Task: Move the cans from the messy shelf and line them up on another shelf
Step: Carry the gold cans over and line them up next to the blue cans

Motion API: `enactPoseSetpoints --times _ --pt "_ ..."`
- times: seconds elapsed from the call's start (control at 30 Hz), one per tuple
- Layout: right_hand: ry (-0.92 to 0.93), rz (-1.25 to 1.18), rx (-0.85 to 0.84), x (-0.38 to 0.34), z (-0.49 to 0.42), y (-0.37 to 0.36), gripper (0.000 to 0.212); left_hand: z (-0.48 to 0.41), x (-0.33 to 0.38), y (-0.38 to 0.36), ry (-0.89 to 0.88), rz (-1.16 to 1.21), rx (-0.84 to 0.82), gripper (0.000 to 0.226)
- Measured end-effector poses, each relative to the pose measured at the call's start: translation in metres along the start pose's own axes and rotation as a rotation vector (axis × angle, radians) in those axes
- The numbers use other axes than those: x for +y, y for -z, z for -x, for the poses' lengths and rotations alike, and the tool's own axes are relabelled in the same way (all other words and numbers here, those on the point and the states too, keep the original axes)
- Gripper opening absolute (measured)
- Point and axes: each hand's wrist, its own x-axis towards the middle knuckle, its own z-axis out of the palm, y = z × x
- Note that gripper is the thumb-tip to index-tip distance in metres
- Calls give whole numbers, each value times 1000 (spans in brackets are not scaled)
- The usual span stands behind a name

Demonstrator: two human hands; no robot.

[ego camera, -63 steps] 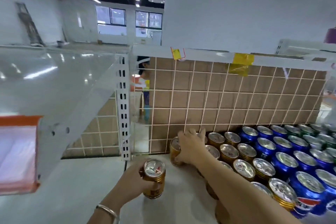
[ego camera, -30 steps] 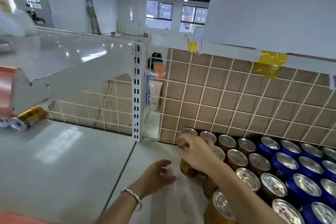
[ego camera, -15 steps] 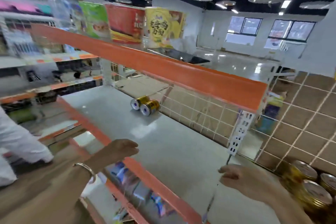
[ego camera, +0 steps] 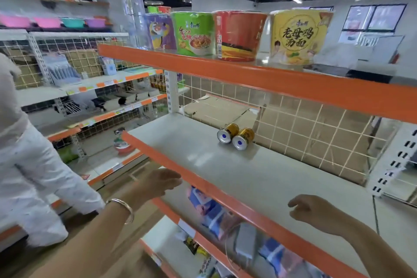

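Note:
Two gold cans lie on their sides, touching each other, near the wire back of a grey shelf with an orange front edge. My left hand hovers in front of and just below that orange edge, fingers loosely extended, holding nothing. My right hand floats above the shelf's front right part, fingers relaxed and empty. Both hands are well short of the cans. The lined-up cans on the neighbouring shelf are out of view.
Instant noodle cups stand on the orange-edged shelf above. Packaged goods fill the shelf below. A person in white bends at the left in the aisle. A white upright post bounds the shelf on the right.
The view has swung left from the lined-up cans to the shelf with two lying cans. My left hand set down its gold can; my right hand let go of the can it held.

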Motion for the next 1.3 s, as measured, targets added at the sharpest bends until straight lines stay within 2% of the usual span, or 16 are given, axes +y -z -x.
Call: enactPoseSetpoints --times 0.13,0.27,0.37,0.57,0.73,1.0,1.3 --pt "-35 46 17 -14 -19 1 12 -37 -10 27 -5 8 12 26" --pt "-49 70 16 -28 -57 6 13 -90 -15 40 -13 19 16 16" --pt "-39 117 28 -38 -93 14 13 -133 -16 43 -89 -87 17 22" --pt "-77 290 7 -65 -147 19 22 -195 -12 55 -232 -427 -95 36" --pt "-118 332 4 -83 -172 18 33 -235 -9 53 -291 -503 -159 38" --pt "-234 445 83 -95 -202 15 30 -292 0 56 -432 -780 -274 44" --pt "-294 547 145 -127 -230 25 34 -341 16 48 -556 -840 -351 48"
